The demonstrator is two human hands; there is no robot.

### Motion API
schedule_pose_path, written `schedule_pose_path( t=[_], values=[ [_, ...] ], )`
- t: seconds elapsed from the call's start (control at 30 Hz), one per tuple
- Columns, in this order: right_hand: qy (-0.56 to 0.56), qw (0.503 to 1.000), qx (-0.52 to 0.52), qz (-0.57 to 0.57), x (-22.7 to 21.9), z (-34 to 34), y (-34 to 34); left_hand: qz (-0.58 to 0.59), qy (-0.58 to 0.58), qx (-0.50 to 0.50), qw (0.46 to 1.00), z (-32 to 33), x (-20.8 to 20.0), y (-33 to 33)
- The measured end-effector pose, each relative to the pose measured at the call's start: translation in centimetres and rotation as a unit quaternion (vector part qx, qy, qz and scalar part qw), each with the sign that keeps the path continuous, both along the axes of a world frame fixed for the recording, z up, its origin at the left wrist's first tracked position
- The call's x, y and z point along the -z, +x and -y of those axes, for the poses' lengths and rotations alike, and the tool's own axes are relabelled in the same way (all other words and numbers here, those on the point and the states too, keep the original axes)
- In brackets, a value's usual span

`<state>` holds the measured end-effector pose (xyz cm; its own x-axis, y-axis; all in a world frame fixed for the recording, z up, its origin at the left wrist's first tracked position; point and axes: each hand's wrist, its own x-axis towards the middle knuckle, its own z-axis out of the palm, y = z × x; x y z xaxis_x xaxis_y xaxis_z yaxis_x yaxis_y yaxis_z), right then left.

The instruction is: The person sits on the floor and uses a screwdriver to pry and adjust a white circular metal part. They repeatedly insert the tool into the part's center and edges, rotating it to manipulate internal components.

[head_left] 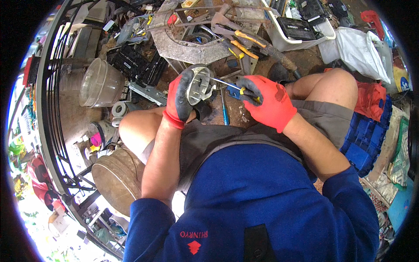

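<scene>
Screwdriver direction: the screwdriver (226, 83) in your right hand points left and slightly far, its long axis running along the bright shaft toward the far right part of the housing's rim; whether the tip touches, you cannot tell from here.
Housing direction: the round plastic housing (200, 85) turns its hollow side to your right, and the long axis of its visible outline runs from near left to far right.
Screwdriver look: thin, shiny metal shaft; yellow-and-black handle, largely covered by your glove.
Housing look: pale, off-white, ribbed inside, with a small prong jutting from its right side.
Place: both are held up in front of you, beyond your lap.
Left hand: your red-and-black gloved left hand (180, 94) grips the housing from its left side, some fingers hidden behind it.
Right hand: your matching gloved right hand (267, 99) has its fingers clamped around the screwdriver handle.
Ground: a blue tool (225, 112) lies just beyond your lap, between your hands.
Far side: a metal stand (192, 53) with a round opening, orange-handled cutters (247, 38) to its right.
Left side: a clear plastic tub (101, 83).
Right side: a blue crate (367, 137).
</scene>
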<state>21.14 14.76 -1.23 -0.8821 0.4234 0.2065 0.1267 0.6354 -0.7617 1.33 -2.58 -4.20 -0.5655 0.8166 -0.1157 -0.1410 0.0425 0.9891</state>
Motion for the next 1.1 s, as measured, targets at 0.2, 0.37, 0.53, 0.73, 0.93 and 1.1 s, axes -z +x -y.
schedule_pose_path(
  t=[0.2,0.37,0.53,0.73,0.93,1.1],
  values=[
    [-0.094,0.978,0.016,0.184,0.3,-1.8,-0.4,0.089,0.007,-0.035,0.995,-0.4,0.1,0.6],
    [-0.151,0.983,-0.042,0.095,1.0,-2.2,-0.4,0.180,0.013,-0.052,0.982,-0.5,-0.1,0.6],
    [-0.217,0.966,-0.043,0.134,1.4,-1.6,-1.0,0.219,0.000,-0.061,0.974,-0.9,-0.5,0.7],
    [-0.201,0.957,-0.085,0.192,1.6,-2.0,-1.1,0.147,-0.015,-0.045,0.988,-0.7,-0.5,0.6],
    [-0.153,0.976,-0.089,0.130,3.4,-1.2,-1.1,0.176,-0.004,-0.031,0.984,-0.8,0.0,0.6],
    [-0.248,0.933,-0.036,0.257,1.9,-1.7,-2.2,0.032,-0.012,0.011,0.999,-0.8,0.0,0.8]
  ],
)
